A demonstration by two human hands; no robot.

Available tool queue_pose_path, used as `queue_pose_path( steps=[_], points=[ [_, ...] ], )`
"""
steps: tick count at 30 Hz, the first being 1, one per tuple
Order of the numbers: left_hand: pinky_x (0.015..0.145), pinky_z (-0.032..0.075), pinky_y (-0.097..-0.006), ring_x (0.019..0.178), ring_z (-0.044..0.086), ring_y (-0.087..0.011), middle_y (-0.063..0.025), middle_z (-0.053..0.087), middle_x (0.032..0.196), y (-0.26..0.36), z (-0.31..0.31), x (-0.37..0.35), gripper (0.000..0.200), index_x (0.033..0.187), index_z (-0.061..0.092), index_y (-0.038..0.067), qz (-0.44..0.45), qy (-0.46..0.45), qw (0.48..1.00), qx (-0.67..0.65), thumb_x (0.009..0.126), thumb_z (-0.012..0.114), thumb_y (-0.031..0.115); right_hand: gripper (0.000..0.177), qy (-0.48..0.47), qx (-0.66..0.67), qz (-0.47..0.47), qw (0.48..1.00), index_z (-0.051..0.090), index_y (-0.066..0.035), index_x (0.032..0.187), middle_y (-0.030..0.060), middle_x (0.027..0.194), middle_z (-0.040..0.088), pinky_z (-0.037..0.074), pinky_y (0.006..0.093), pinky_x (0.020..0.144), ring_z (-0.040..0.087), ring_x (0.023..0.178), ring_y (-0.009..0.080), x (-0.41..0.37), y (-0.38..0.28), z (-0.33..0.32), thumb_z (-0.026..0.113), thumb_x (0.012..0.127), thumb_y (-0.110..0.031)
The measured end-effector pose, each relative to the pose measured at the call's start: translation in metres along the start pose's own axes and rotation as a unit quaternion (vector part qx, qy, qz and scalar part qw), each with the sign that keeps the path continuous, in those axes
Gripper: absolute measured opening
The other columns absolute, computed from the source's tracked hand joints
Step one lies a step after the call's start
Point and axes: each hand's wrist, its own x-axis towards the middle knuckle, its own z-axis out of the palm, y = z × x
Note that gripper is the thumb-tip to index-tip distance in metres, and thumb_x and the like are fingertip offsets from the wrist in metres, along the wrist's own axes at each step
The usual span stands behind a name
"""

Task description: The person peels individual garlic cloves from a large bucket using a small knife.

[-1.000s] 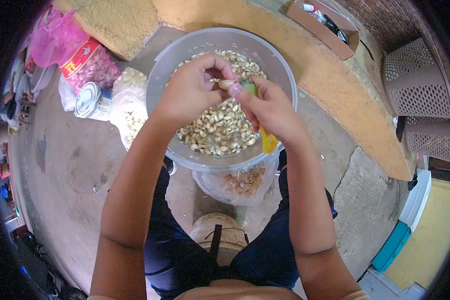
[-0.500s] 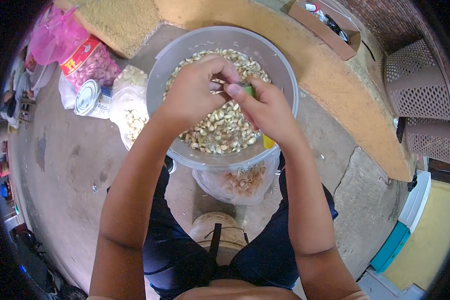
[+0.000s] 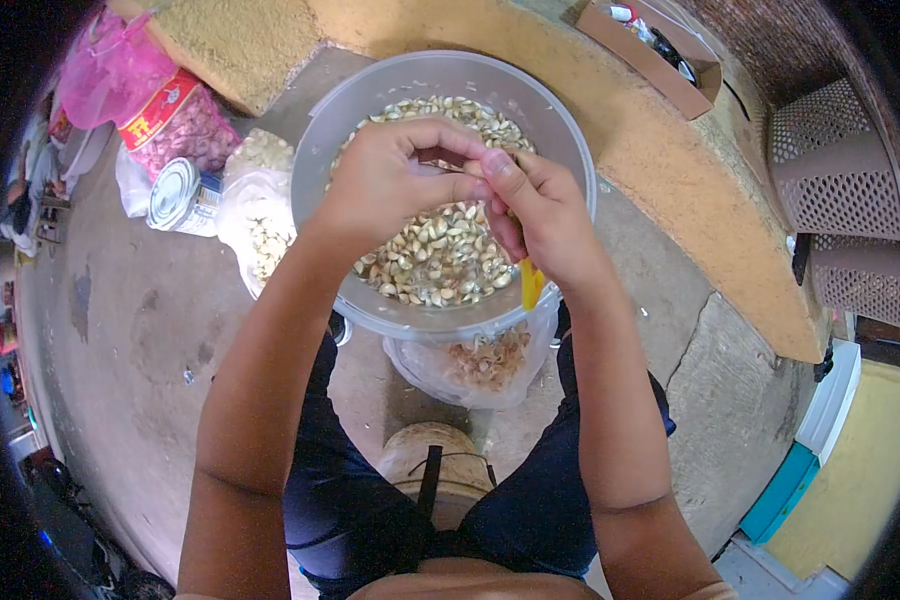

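Note:
Over a large grey tub [image 3: 320, 290] full of garlic cloves [image 3: 440, 255], my two hands meet at the fingertips. My left hand [image 3: 395, 180] pinches something small that the fingers mostly hide. My right hand [image 3: 545, 215] is wrapped round a tool with a yellow handle [image 3: 532, 284], whose end sticks out below the palm. The thumb of my right hand presses close to the left fingertips. The tool's blade end is hidden.
A clear bag of peels [image 3: 485, 365] lies below the tub, with a bucket [image 3: 435, 450] between my legs. At the left are a can [image 3: 175, 195], a bag of peeled cloves [image 3: 265, 235] and a pink mesh sack [image 3: 195, 130]. A cardboard box [image 3: 655, 60] sits upper right.
My right hand has turned, showing more of the yellow handle, while the green part is now hidden. The left fingers have straightened slightly and touch the right thumb.

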Motion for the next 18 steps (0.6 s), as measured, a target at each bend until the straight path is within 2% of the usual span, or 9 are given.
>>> queue_pose_path(
  steps=[3, 6, 10, 12, 15, 18],
  points=[
    [0.067, 0.047, -0.0218, 0.073, 0.057, -0.0102, -0.0034, 0.060, 0.078, 0.0006, 0.0030, 0.0010, 0.020, 0.086, 0.061, -0.001, -0.005, 0.023, 0.999, 0.036, 0.067, 0.068, 0.004, 0.035, 0.049, -0.059, -0.037, 0.996, 0.052, -0.003, 0.069, 0.0011, 0.053, 0.048, 0.035, 0.0240, 0.042, 0.043, 0.046, 0.0088, 0.0020, 0.0056, 0.0013, 0.049, 0.085, -0.034],
    [0.067, 0.047, -0.0220, 0.073, 0.057, -0.0104, -0.0042, 0.060, 0.077, -0.0023, 0.0052, 0.0018, 0.020, 0.084, 0.060, -0.001, -0.009, 0.028, 1.000, 0.004, 0.068, 0.068, 0.004, 0.036, 0.078, -0.118, -0.068, 0.988, 0.052, 0.000, 0.070, 0.0045, 0.055, 0.050, 0.037, 0.0281, 0.048, 0.045, 0.051, 0.0124, 0.0035, 0.0077, 0.0003, 0.049, 0.084, -0.034],
    [0.067, 0.048, -0.0226, 0.075, 0.058, -0.0118, -0.0067, 0.060, 0.078, -0.0028, 0.0084, 0.0005, 0.020, 0.085, 0.058, -0.003, -0.078, 0.036, 0.993, -0.081, 0.070, 0.068, 0.006, 0.038, 0.095, -0.179, -0.092, 0.975, 0.053, 0.002, 0.072, 0.0090, 0.056, 0.050, 0.039, 0.0309, 0.051, 0.046, 0.054, 0.0145, 0.0037, 0.0101, -0.0013, 0.049, 0.084, -0.034],
    [0.067, 0.048, -0.0231, 0.077, 0.059, -0.0129, -0.0082, 0.060, 0.080, -0.0027, 0.0093, -0.0003, 0.021, 0.086, 0.058, -0.003, -0.103, 0.034, 0.985, -0.132, 0.071, 0.067, 0.006, 0.037, 0.094, -0.191, -0.105, 0.971, 0.053, 0.002, 0.072, 0.0094, 0.056, 0.049, 0.039, 0.0305, 0.051, 0.046, 0.054, 0.0141, 0.0024, 0.0087, 0.0000, 0.049, 0.084, -0.033],
    [0.072, 0.049, -0.0272, 0.079, 0.058, -0.0156, -0.0069, 0.057, 0.089, -0.0056, 0.0098, -0.0007, 0.029, 0.096, 0.053, -0.002, -0.152, 0.029, 0.970, -0.188, 0.073, 0.065, 0.010, 0.037, 0.093, -0.171, -0.112, 0.974, 0.054, 0.002, 0.073, 0.0087, 0.056, 0.049, 0.039, 0.0304, 0.051, 0.046, 0.054, 0.0140, 0.0002, 0.0075, 0.0030, 0.050, 0.084, -0.033],
    [0.075, 0.049, -0.0280, 0.085, 0.056, -0.0157, -0.0080, 0.056, 0.095, -0.0072, 0.0074, 0.0001, 0.031, 0.099, 0.051, -0.003, -0.126, -0.016, 0.969, -0.212, 0.075, 0.064, 0.011, 0.036, 0.088, -0.127, -0.066, 0.986, 0.054, 0.002, 0.075, 0.0064, 0.056, 0.050, 0.039, 0.0295, 0.051, 0.046, 0.055, 0.0131, -0.0016, 0.0027, 0.0016, 0.050, 0.084, -0.033]
  ],
)
